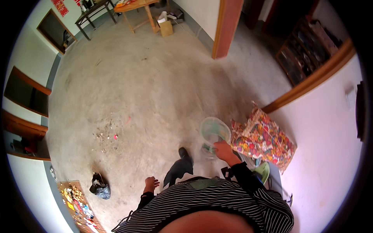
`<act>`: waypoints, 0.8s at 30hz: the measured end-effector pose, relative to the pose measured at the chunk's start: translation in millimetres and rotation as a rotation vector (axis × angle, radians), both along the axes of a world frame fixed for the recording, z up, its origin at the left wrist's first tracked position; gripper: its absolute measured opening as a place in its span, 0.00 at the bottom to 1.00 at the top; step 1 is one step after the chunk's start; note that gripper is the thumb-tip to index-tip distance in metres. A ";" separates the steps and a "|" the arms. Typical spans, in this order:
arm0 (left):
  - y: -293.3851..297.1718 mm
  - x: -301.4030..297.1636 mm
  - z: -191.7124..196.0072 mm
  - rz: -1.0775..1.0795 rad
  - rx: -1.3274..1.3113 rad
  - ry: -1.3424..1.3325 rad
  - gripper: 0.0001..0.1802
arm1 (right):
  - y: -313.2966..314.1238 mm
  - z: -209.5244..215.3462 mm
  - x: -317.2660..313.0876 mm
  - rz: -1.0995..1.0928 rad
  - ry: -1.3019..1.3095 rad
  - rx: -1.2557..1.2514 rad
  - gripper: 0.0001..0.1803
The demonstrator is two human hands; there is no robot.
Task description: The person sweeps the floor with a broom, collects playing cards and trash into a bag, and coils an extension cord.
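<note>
My right hand (223, 150) is closed on the near right rim of a round, see-through, greenish plastic bucket (215, 127). The bucket is held over the floor just ahead of my right side, slightly blurred. Close to its right stands a large bag with a bright, busy pattern (266, 141). My left hand (151, 183) hangs low beside my leg, its fingers loosely bent and somewhat apart, with nothing seen in them. One foot in a dark shoe (183, 152) reaches forward between the hands.
Small litter (105, 136), with a red scrap, lies on the concrete floor ahead left. A dark bag (100, 187) sits nearer. By the left wall is a mat (64, 186) bearing scattered things. A wooden table (134, 5) and cardboard box (166, 28) stand far off; a green object (264, 171) is near my right arm.
</note>
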State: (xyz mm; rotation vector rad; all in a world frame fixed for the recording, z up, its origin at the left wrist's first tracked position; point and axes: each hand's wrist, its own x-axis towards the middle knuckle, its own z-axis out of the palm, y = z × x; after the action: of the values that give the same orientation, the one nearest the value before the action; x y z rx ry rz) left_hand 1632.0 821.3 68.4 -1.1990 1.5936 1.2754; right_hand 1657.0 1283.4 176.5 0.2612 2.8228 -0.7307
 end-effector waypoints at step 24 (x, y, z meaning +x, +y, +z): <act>99.8 -538.9 6.1 -0.140 0.040 0.187 0.11 | 188.9 -83.1 -544.3 -0.397 0.077 -0.121 0.15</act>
State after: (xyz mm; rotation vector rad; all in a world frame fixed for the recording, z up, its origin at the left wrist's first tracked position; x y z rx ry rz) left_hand 1093.1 921.1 74.5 -0.9484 1.7442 1.3533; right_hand 1112.7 1472.3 93.4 0.8041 2.8133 -1.0042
